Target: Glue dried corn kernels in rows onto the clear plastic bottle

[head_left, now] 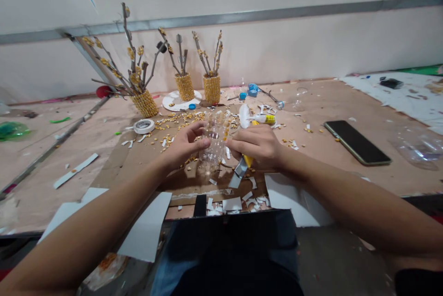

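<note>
A clear plastic bottle piece (213,148), with a short column of yellow corn kernels (226,129) on its right side, stands over the cardboard. My left hand (188,143) grips it from the left, thumb across its front. At its right side my right hand (256,143) is closed, fingertips by the kernels; what they pinch is hidden. A yellow-handled cutter (248,160) with a grey end shows beneath my right hand. Whether that hand grips it I cannot tell. Just beyond lies a glue bottle with a yellow label (268,119).
Kernel-covered pots with twigs (145,103) stand at the back. A tape roll (144,126) lies left, a phone (358,142) right, beside a clear bottle (420,150). Loose kernels and paper scraps (231,203) litter the table. White card (147,226) overhangs the front edge.
</note>
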Demonstrator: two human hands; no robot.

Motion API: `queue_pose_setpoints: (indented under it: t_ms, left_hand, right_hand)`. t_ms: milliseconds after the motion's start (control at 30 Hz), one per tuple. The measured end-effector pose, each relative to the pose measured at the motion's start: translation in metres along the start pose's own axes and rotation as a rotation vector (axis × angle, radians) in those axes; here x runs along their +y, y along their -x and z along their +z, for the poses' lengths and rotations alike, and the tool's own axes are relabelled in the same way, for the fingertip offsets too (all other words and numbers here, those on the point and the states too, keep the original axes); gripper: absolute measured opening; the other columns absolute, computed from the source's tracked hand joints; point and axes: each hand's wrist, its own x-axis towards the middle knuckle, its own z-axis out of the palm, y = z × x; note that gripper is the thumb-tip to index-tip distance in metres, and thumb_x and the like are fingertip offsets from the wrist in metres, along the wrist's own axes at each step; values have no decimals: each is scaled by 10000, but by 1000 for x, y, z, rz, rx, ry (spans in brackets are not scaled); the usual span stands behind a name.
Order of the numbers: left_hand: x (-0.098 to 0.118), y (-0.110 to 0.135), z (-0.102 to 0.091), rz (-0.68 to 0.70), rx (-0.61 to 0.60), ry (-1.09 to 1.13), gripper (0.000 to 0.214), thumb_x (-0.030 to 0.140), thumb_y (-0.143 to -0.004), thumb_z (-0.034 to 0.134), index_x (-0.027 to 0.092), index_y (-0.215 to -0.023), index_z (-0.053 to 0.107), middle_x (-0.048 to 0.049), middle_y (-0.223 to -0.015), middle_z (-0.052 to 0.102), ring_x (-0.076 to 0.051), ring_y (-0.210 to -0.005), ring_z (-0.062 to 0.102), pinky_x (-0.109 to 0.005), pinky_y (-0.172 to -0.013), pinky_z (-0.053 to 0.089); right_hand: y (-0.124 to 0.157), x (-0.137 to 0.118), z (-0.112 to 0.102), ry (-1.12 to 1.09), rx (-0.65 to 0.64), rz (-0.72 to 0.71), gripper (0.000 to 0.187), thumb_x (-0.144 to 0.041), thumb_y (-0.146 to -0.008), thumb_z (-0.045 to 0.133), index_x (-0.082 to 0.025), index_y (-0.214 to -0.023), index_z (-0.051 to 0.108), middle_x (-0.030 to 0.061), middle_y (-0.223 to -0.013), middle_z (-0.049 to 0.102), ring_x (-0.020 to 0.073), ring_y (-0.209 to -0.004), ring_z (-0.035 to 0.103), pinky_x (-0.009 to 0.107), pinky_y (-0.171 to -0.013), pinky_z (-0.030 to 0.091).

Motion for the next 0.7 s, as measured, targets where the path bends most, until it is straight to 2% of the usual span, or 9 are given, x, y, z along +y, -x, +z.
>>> queue_pose_setpoints:
  t_ms: [233,367,600,700]
  left_hand:
    - [0,0,0,0,-16,5,623,500,-718,982,207,-1207,731,-113,-1157,810,-278,-1034,768,-381,-897,595]
    - [2,0,0,8,-32,0,626,487,-724,981,199,-1222,733,-122,-1170,811,-304,-1079,770,-404,-929,602]
    - [1,1,-2,-5,-53,-17,636,453,-746,970,208,-1278,722,-135,-1219,801,-330,-1134,761,-412,-915,616]
    - [-2,0,-5,3,-26,-78,663,448,-749,967,229,-1315,701,-134,-1261,783,-335,-1157,747,-413,-899,620]
  right_hand:
    - [-1,0,0,-12,32,-17,199,-196,-1095,482,-181,-1045,674,12,-791,704,120,-647,570,301,-575,409]
    - [-1,1,1,-20,21,1,212,-187,-1101,464,-191,-1059,672,13,-812,719,122,-674,607,293,-596,427]
    - [1,1,2,-14,44,-3,167,-168,-1084,513,-189,-1109,677,8,-795,726,123,-652,607,310,-585,428]
    - [2,0,2,8,105,-13,128,-159,-1042,580,-212,-1123,664,-2,-779,723,123,-645,604,306,-578,438]
